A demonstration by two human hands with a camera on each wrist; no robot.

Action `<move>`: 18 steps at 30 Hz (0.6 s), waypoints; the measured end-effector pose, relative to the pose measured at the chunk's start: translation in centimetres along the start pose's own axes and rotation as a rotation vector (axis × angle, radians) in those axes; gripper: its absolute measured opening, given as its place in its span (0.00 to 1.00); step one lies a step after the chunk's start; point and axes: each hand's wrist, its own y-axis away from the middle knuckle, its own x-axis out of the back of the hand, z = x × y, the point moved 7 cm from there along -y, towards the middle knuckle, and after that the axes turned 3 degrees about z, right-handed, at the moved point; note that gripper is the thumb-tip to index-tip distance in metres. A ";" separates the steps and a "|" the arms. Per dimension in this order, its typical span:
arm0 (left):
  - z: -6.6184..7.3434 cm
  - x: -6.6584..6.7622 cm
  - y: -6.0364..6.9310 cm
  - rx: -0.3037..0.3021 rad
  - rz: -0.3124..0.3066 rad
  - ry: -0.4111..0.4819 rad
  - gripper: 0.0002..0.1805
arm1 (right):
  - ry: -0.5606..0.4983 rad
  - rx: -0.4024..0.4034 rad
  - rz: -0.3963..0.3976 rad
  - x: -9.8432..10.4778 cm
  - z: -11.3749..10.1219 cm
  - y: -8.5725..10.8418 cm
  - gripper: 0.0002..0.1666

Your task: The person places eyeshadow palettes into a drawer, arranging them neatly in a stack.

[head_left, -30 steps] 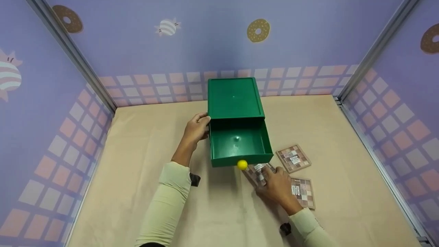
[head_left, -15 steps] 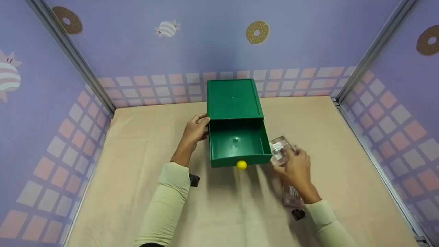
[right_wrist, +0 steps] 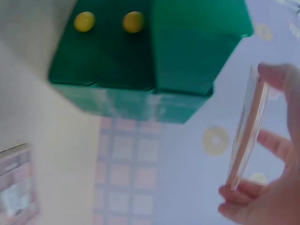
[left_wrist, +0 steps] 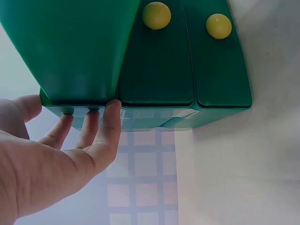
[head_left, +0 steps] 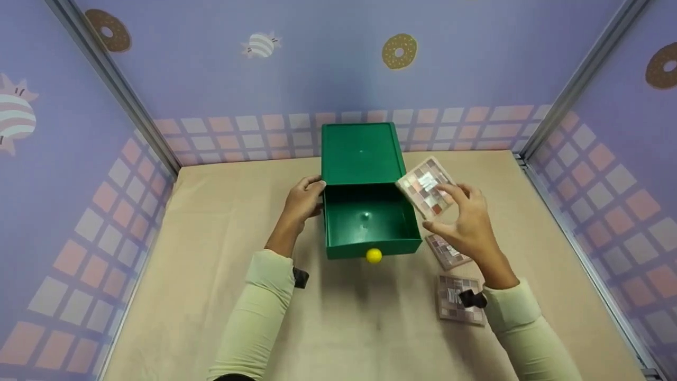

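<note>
A green drawer cabinet (head_left: pixel 362 153) stands near the back wall, its top drawer (head_left: pixel 370 217) pulled out and bare inside. My left hand (head_left: pixel 302 201) touches the cabinet's left side by the front edge; in the left wrist view its fairly straight fingers (left_wrist: pixel 110 126) rest against that side. Beside the drawer's right rim, my right hand (head_left: pixel 465 219) pinches a square eyeshadow palette (head_left: pixel 426 185) above the table. The right wrist view shows this palette (right_wrist: pixel 248 126) edge-on between thumb and fingers. Two more palettes lie on the table, one (head_left: pixel 448 253) below the hand and one (head_left: pixel 460 299) nearer the front.
Yellow ball knobs mark the drawers, such as the top knob (head_left: pixel 374 256) and two lower ones, including a knob (left_wrist: pixel 219 26) in the left wrist view. A beige cloth (head_left: pixel 222 227) covers the table. Patterned purple walls (head_left: pixel 328 63) enclose three sides.
My right hand has lifted one palette off the table and carried it up and back beside the drawer's right rim. The left hand and the open drawer have stayed put.
</note>
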 end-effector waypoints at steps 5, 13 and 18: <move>0.1 0.0 0.0 -0.011 0.001 -0.011 0.26 | -0.042 0.163 -0.222 -1.6 -3.7 -1.6 0.46; 0.1 -0.1 0.0 -0.011 0.010 -0.017 0.25 | 0.032 0.320 -0.566 -4.9 -7.4 -3.2 0.45; 0.2 0.0 0.1 -0.011 0.008 -0.030 0.26 | 0.065 0.312 -0.677 -6.0 -8.0 -3.5 0.46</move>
